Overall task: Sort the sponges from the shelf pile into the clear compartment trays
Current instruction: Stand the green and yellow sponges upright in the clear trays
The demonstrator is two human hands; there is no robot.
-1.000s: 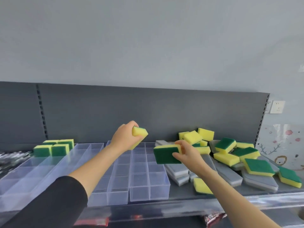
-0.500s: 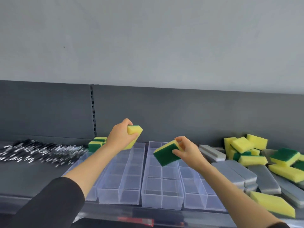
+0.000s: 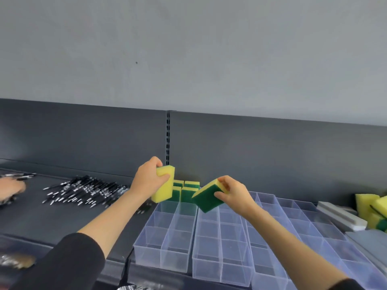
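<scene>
On the dark shelf [image 3: 52, 222] in front of you sit clear trays side by side, each split into small boxes. Your left hand [image 3: 149, 181] grips a yellow sponge [image 3: 164, 186], thumb on the front and fingers curled over the top. It stands almost upright in the air, yellow side facing you, with a thin strip of green showing at the top. It hangs over the far left corner of the left tray [image 3: 161, 258].

Your right hand [image 3: 233, 192] pinches a green and yellow sponge [image 3: 207, 197] by one end. This one is tilted, its green face turned to you and its low corner pointing down. It floats above the far end of the second tray [image 3: 219, 266], near the wall it shares with the left tray. The two held sponges are close but not touching.

Just behind them, four sorted sponges [image 3: 185, 191] stand on edge at the far end of the left tray.

At the far right lies the sponge pile [image 3: 370, 210], with grey blocks [image 3: 341, 216] just beside it. To the left, well away from the trays, is a heap of black pens [image 3: 83, 191]. A black sleeve [image 3: 62, 264] covers your left upper arm
</scene>
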